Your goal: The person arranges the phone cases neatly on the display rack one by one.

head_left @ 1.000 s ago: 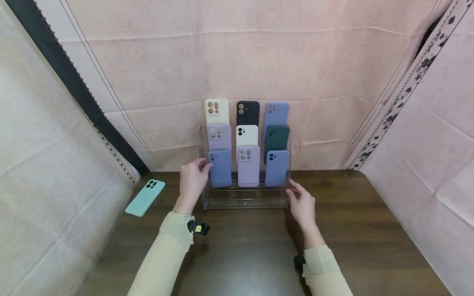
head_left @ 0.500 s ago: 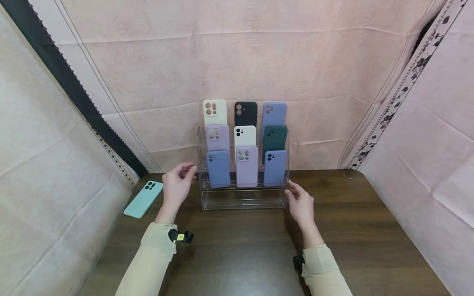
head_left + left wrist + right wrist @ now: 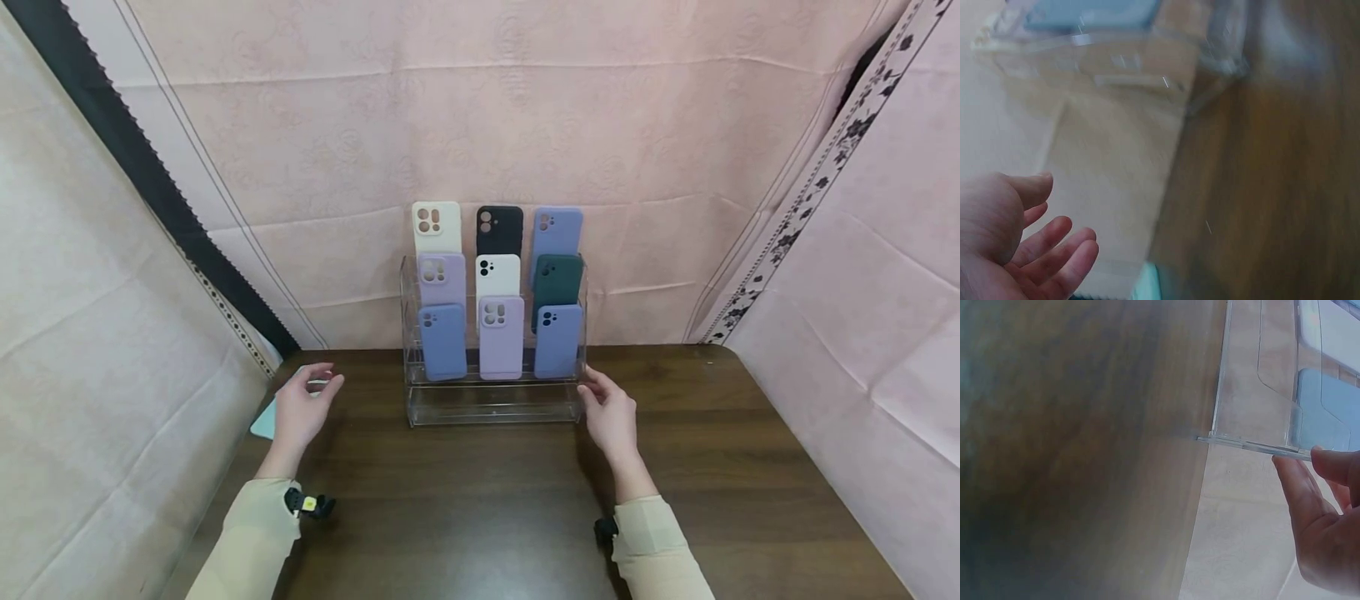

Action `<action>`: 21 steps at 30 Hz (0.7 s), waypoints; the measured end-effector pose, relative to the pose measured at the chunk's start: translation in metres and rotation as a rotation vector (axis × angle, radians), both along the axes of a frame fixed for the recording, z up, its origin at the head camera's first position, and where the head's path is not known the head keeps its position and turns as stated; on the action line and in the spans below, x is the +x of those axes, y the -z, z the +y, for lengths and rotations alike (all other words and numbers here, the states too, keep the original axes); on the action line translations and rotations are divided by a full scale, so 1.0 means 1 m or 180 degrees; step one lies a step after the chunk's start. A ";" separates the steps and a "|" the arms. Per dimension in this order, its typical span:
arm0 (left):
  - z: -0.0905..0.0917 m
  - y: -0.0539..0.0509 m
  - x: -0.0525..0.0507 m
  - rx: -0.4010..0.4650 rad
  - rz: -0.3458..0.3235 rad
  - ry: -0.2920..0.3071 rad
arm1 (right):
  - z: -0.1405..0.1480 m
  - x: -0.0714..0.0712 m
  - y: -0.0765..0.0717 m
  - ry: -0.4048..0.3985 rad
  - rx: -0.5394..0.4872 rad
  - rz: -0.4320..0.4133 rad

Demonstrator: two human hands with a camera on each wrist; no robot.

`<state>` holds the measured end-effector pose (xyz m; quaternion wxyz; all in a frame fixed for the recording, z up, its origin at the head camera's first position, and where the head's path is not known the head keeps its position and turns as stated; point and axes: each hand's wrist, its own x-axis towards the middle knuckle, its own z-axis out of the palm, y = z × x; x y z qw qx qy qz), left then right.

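Observation:
My left hand (image 3: pixel 302 408) hovers at the turquoise phone case (image 3: pixel 262 422) on the left of the table, hiding most of it. In the left wrist view its fingers (image 3: pixel 1075 262) are loosely bent with nothing between them, and a corner of the turquoise case (image 3: pixel 1147 284) shows below. A clear tiered display stand (image 3: pixel 495 408) bears rows of phone cases, among them a blue case (image 3: pixel 444 346) at front left and a lilac case (image 3: pixel 501 346) at front middle. My right hand (image 3: pixel 611 417) holds the stand's right side panel (image 3: pixel 1260 447) between thumb and fingertips.
Higher on the stand are a cream case (image 3: pixel 447 236), a black case (image 3: pixel 500 237) and a dark green case (image 3: pixel 558 279). The lowest tier at the front bears no case. Pale cloth (image 3: pixel 300 142) hangs behind and beside the brown table (image 3: pixel 465 517).
My left hand has left the blue case at the front left of the stand and moved left to the turquoise case. My right hand stays at the stand's right side.

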<state>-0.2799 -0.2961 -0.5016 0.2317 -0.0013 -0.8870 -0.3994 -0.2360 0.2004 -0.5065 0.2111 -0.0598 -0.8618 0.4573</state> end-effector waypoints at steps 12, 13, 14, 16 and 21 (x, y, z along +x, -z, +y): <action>-0.069 0.025 0.000 -0.0541 -0.0383 -0.0154 | 0.003 0.001 -0.002 0.0004 0.0042 0.0001; -0.072 0.027 0.000 -0.0592 -0.0423 -0.0121 | 0.003 0.001 -0.002 -0.0004 0.0037 -0.0008; -0.075 0.028 -0.001 -0.0646 -0.0463 -0.0091 | 0.002 0.002 -0.002 -0.0009 0.0026 -0.0023; -0.080 0.030 -0.001 -0.0714 -0.0540 -0.0027 | 0.002 0.002 -0.002 -0.0013 0.0013 -0.0046; -0.085 0.033 -0.002 -0.0776 -0.0763 0.0074 | 0.000 0.001 -0.001 -0.0029 -0.0020 -0.0057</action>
